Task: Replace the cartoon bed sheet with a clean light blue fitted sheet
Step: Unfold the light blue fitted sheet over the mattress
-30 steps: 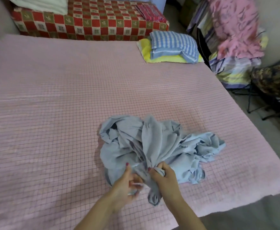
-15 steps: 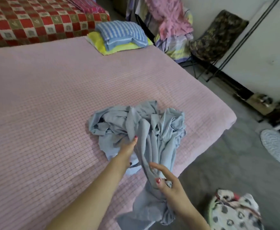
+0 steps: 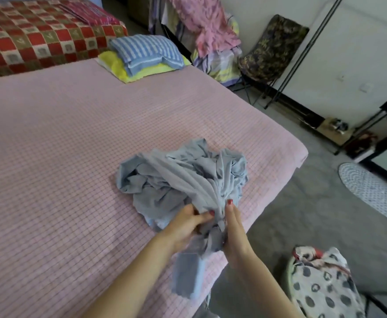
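We've got both hands, left hand [image 3: 183,228] and right hand [image 3: 235,232], gripping the bunched light blue sheet [image 3: 183,177], which is piled just beyond our fingers on the pink checked bed [image 3: 61,145], grey floor [image 3: 302,214] to the right.

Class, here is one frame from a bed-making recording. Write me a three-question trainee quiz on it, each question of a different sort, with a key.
1. True or false: the light blue sheet is already spread flat over the pink mattress cover.
2. Multiple choice: what lies under the striped blue pillow? A) a yellow towel B) a red blanket C) a grey rug
3. Short answer: what do the left hand and right hand hold?

Key:
1. False; it lies bunched in a heap near the bed's edge.
2. A, the yellow towel.
3. Both grip a gathered part of the light blue sheet.
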